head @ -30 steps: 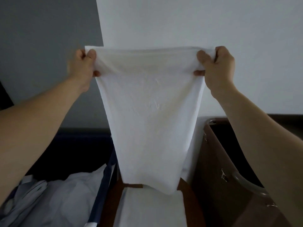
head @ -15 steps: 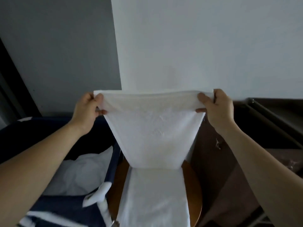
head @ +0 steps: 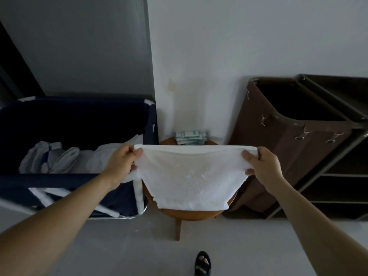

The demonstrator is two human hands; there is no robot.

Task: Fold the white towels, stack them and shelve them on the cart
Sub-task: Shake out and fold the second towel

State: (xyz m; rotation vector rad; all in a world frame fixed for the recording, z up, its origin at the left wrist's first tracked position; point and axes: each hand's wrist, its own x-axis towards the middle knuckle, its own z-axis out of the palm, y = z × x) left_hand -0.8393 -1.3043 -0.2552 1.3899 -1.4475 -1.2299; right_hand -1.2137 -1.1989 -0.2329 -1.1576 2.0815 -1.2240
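White towel, corners pinched by left hand, right hand

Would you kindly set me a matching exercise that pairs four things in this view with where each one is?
Things:
1. white towel
2. navy laundry bin
3. green-and-white packets
4. brown bag

Places:
A. at the back of the wooden stool
B. on the left, holding crumpled linen
C. on the right, beside the cart shelves
D. gripped at its top corners by the left hand and right hand

Pairs: 1-D, 2-B, 3-A, 4-C.
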